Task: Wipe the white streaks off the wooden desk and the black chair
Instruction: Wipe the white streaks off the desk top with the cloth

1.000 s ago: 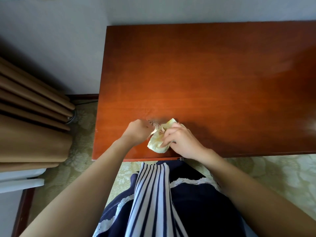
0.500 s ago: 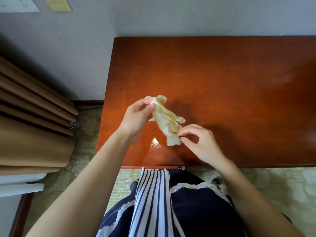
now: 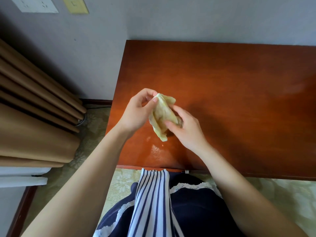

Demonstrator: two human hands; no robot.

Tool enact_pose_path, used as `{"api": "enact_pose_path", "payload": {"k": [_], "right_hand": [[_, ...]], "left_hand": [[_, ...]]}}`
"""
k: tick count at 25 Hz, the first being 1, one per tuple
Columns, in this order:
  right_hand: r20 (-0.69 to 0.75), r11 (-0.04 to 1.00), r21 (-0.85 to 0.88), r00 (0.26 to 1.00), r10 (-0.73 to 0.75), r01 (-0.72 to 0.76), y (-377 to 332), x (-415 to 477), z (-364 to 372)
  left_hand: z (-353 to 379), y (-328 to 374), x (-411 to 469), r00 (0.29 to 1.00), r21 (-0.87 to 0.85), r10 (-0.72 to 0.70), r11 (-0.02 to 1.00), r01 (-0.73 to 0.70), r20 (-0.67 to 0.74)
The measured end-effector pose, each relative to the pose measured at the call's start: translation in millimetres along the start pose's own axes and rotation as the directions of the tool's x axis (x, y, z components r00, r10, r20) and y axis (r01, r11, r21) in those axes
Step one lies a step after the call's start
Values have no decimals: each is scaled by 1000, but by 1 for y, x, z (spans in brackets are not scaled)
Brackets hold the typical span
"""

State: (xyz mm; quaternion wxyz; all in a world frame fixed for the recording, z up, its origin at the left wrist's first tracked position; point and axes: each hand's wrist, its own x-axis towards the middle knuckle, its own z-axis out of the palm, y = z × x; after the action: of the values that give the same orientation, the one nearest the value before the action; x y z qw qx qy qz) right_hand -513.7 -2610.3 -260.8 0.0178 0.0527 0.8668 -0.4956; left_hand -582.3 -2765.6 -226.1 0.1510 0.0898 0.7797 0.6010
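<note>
A crumpled pale yellow cloth (image 3: pixel 161 115) hangs in the air above the reddish wooden desk (image 3: pixel 230 93). My left hand (image 3: pixel 136 112) pinches its top corner between thumb and fingers. My right hand (image 3: pixel 186 127) grips the cloth's lower right side. A wet, shiny smear (image 3: pixel 156 149) shows on the desk just below the cloth, near the front edge. The black chair is out of view.
Brown curtains (image 3: pixel 34 108) hang at the left beside the desk. A grey wall with a white socket plate (image 3: pixel 34 4) and a yellow switch plate (image 3: pixel 75 5) stands behind. Patterned pale green floor (image 3: pixel 282 194) lies under the desk's front edge.
The cloth was pressed on the desk near its front edge a second ago. Both hands have lifted it off the surface and now bunch it between them; the right hand has closed on it.
</note>
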Motion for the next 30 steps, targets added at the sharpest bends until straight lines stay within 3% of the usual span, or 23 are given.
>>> {"api": "enact_pose_path", "payload": {"k": [5, 7, 9, 12, 15, 17, 20, 22, 24, 26, 28, 30], "right_hand": [[135, 983, 143, 986, 94, -113, -3, 5, -2], [181, 962, 211, 974, 133, -171, -1, 8, -7], [208, 888, 385, 961, 181, -251, 2, 10, -9], [326, 563, 724, 918, 228, -397, 3, 12, -10], [450, 192, 847, 862, 235, -495, 9, 16, -9], [472, 134, 850, 850, 233, -509, 11, 15, -4], [354, 187, 883, 872, 339, -431, 14, 12, 4], [74, 280, 933, 882, 465, -226, 21, 14, -10], [-248, 467, 884, 821, 514, -25, 32, 16, -41], [-460, 735, 678, 761, 457, -32, 40, 18, -71], [-556, 925, 292, 743, 372, -244, 49, 21, -84], [-548, 892, -159, 789, 276, -423, 56, 22, -75]], "left_hand": [[-7, -19, -2, 981, -123, -184, 977, 174, -69], [-10, -25, -3, 972, -171, -232, 960, 223, -38], [-11, -29, -3, 965, -165, -261, 952, 259, 10], [-7, -30, -5, 965, 6, -262, 965, 262, -14], [-7, -29, -6, 973, 46, -228, 972, 229, -29], [-7, -31, -4, 968, 28, -243, 970, 242, 56], [0, -33, -2, 933, 62, -310, 951, 303, 185], [5, -35, 1, 934, 136, -310, 948, 288, 176], [6, -35, 5, 943, 138, -310, 946, 293, 124], [5, -38, 9, 941, 133, -324, 941, 310, 95], [6, -42, 12, 937, 152, -338, 934, 322, 88], [11, -45, 14, 931, 170, -350, 929, 330, 102]]}}
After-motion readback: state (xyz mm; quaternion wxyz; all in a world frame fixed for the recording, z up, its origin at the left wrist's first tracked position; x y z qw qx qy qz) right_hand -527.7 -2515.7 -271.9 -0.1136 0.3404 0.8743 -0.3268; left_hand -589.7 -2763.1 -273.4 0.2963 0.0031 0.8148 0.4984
